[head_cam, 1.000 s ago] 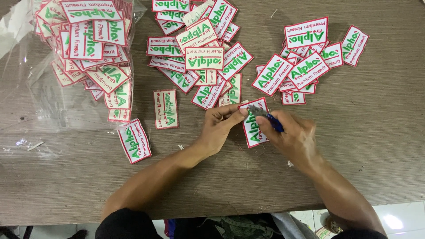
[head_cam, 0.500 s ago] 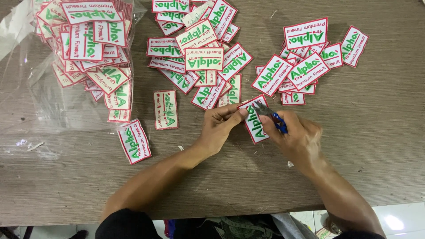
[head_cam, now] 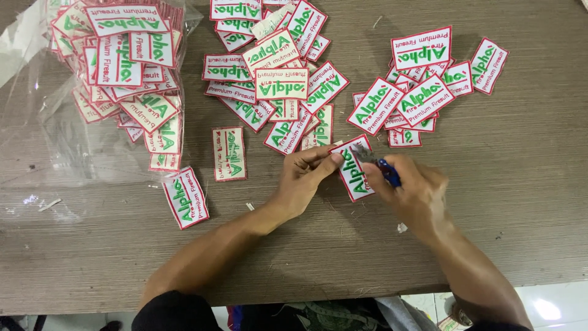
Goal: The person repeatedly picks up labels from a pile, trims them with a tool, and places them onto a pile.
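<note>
The embroidered patch (head_cam: pixel 354 170), a white rectangle with a red border and green lettering, lies flat on the wooden surface (head_cam: pixel 539 184) between the two hands, just below the loose scatter of like patches. Its long axis runs from upper left to lower right, tilted only a little off the line that leads away from the person. The left hand (head_cam: pixel 304 179) pins it from the left side: thumb and forefinger are closed on the patch's left edge near the upper corner, and the rest of the hand rests on the surface beside it. The right hand (head_cam: pixel 411 195) comes in from the right and is closed around a small blue-handled cutting tool (head_cam: pixel 378 164), whose metal tip lies over the patch's upper right border; whether the blades themselves are apart or together is too small to tell. So the patch lies directly between the two grips, touching the left fingers and met by the tool's tip, and both hands are about equally near it. A separate cluster of patches (head_cam: pixel 422 86) lies beyond the right hand, a larger heap (head_cam: pixel 275 79) beyond the left, and a clear plastic bag (head_cam: pixel 116 67) stuffed with more patches sits at the far left. Two single patches (head_cam: pixel 229 153) (head_cam: pixel 185 197) lie apart to the left of the forearm.
</note>
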